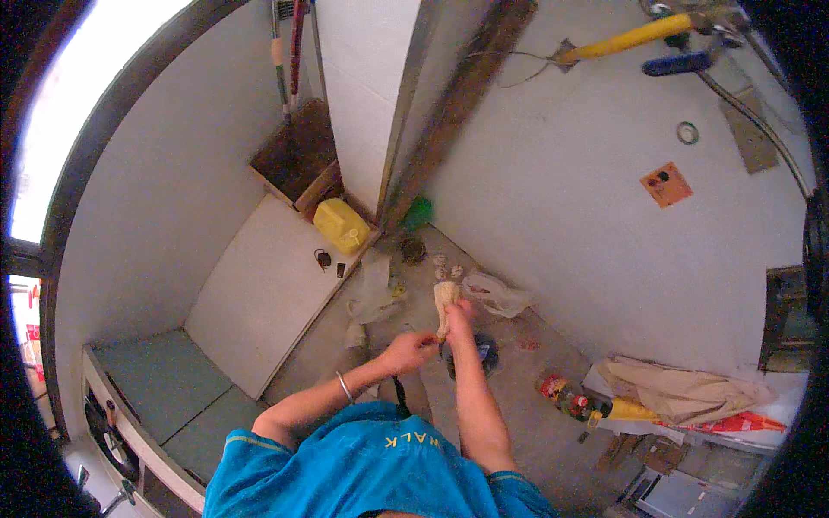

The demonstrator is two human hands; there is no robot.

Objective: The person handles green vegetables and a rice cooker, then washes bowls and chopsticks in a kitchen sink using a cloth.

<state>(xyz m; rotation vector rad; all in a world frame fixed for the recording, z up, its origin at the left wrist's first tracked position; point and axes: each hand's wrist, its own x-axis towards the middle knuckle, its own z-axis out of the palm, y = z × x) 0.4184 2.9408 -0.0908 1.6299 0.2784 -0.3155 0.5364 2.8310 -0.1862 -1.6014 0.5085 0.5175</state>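
My right hand (460, 315) grips a cream, knitted-looking piece (445, 295), possibly a work glove. It is broad at the top and narrows towards me. At its narrow lower end are the bent fingertips of my left hand (409, 353); blur hides whether they pinch it. A metal bangle (344, 386) circles my left wrist. Just beyond the cream piece, several small whitish round things (441, 265) lie on the floor. Partly under my right forearm is a dark round container (487, 355). A clear plastic bag (497, 293) lies to the right of my right hand.
At left, a pale board (259, 285) carries a yellow jerrycan (341, 226) and keys (322, 259). Long-handled tools stand in a brown box (295, 152). Bottles (570, 398) lie at right near a brown cloth (680, 392). A yellow-handled tool (628, 37) is at upper right.
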